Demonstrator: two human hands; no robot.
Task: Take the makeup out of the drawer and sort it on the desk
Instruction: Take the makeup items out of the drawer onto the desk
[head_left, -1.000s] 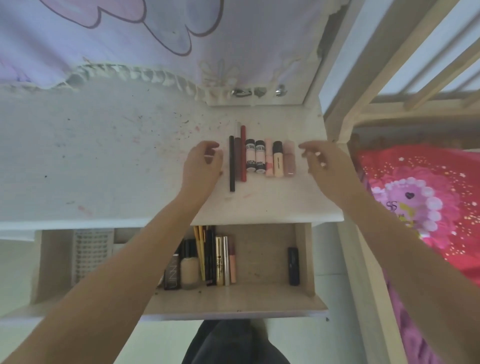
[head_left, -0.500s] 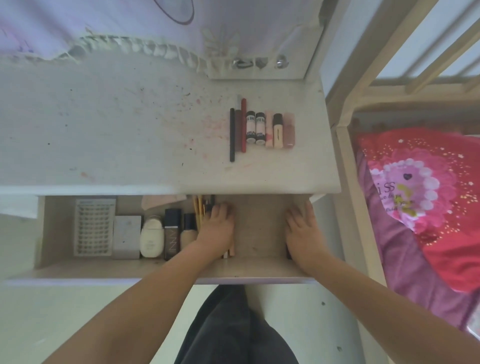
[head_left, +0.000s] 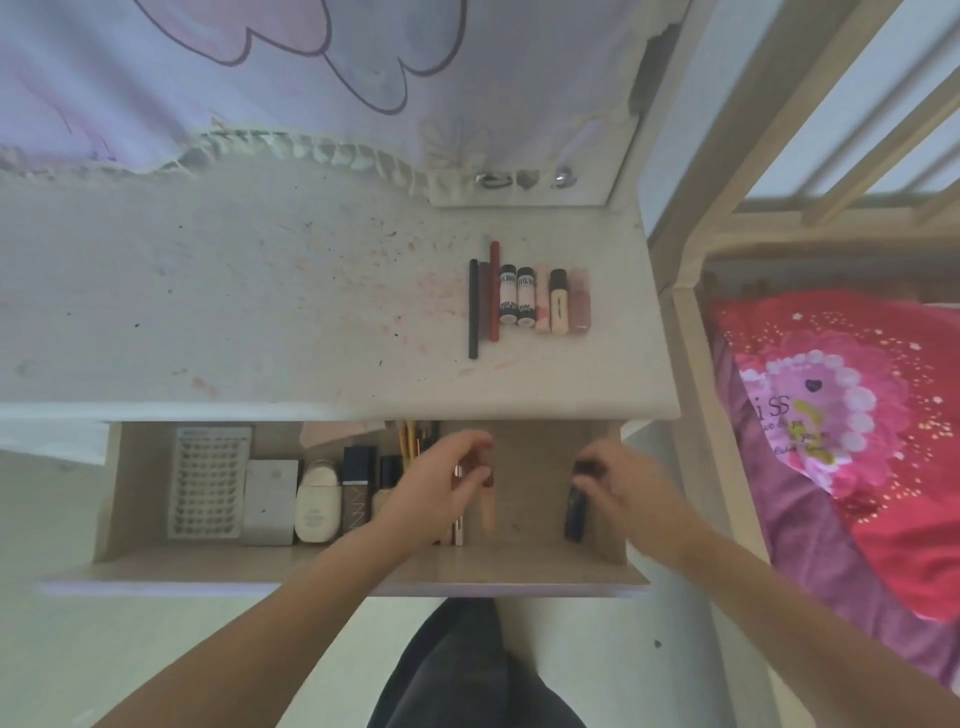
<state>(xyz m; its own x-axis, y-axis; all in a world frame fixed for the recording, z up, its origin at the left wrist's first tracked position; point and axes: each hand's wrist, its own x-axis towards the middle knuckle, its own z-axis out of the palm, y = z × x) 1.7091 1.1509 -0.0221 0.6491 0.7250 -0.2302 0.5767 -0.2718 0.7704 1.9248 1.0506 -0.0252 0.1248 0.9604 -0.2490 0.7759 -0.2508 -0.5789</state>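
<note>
Now both my hands are down in the open drawer (head_left: 608, 488): my left hand (head_left: 441, 486) pinches a blurred pinkish tube (head_left: 487, 512), my right hand (head_left: 621, 483) curls round a dark tube (head_left: 575, 512) by the drawer's right wall. I should lift each straight up — clear of the drawer's upright bottles (head_left: 358, 493) — before carrying them.
</note>
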